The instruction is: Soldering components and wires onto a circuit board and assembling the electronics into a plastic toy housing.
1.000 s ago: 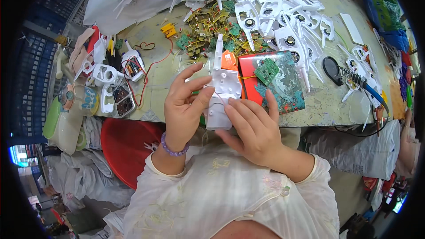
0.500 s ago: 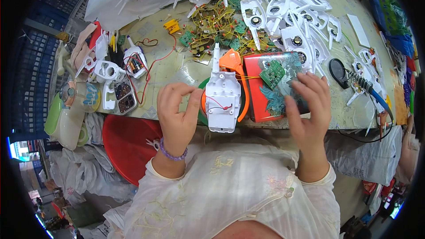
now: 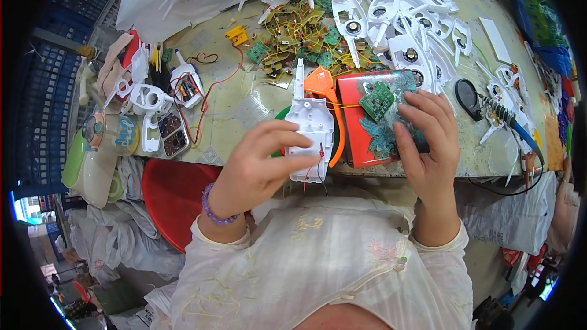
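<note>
A white plastic housing half (image 3: 310, 116) lies by the table's front edge with its narrow handle pointing away from me. Across its lower part reaches my left hand (image 3: 260, 162), thumb and forefinger apart beside a small knot of red wire (image 3: 321, 152). The wire's red and black ends hang toward the housing's near edge. My right hand (image 3: 431, 143) is over the right side of a red box (image 3: 359, 146), fingers loosely bent and apart. Left of its fingertips, a green circuit board (image 3: 377, 101) rests on the box, with yellow wires running toward the housing. An orange plastic tool (image 3: 320, 82) lies beside the housing.
Wired circuit boards (image 3: 299, 33) are heaped at the back, beside a pile of white plastic shells (image 3: 400, 24). At left stand a pen holder and loose shells (image 3: 147, 98); a red basin (image 3: 174, 201) sits below the edge. A magnifier-like black ring (image 3: 468, 101) is at right.
My left hand has moved right, from beside the housing to over it. The red wire's loose ends now point toward the near edge. My right hand has barely shifted.
</note>
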`<state>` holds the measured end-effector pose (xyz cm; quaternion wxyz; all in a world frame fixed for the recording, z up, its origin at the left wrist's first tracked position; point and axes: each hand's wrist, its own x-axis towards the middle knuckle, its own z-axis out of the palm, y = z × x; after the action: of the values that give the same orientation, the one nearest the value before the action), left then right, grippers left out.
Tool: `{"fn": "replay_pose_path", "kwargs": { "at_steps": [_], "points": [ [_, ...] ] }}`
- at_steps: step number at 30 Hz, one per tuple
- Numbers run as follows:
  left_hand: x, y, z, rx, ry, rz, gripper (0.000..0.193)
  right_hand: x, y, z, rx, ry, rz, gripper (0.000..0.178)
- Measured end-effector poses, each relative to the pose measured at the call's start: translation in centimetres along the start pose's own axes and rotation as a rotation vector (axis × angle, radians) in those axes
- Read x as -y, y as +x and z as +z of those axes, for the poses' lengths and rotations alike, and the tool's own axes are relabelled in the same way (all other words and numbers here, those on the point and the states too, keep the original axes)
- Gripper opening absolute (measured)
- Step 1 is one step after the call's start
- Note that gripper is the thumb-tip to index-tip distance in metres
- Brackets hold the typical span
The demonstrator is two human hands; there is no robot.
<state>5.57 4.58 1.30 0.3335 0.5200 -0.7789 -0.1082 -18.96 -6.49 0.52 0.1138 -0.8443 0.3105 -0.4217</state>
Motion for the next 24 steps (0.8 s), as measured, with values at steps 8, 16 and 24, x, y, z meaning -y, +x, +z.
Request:
{"fn": "replay_pose_path", "kwargs": {
  "at_steps": [8, 16, 24],
  "points": [
    [2.2, 1.7, -0.7, -0.121, -0.153, -0.082, 0.03, 2.9, 0.1, 0.7, 0.089, 0.182, -0.233, 0.023],
    [6.5, 2.4, 0.4, -0.024, -0.218, -0.666, 0.025, 5.5, -2.0, 3.7, 0.349, -0.092, -0.532, 0.026],
    [6.4, 4.3, -1.2, 0.031, -0.19, -0.144, 0.028, 3.7, -2.3, 1.5, -0.059, 0.066, -0.544, 0.019]
  ]
}}
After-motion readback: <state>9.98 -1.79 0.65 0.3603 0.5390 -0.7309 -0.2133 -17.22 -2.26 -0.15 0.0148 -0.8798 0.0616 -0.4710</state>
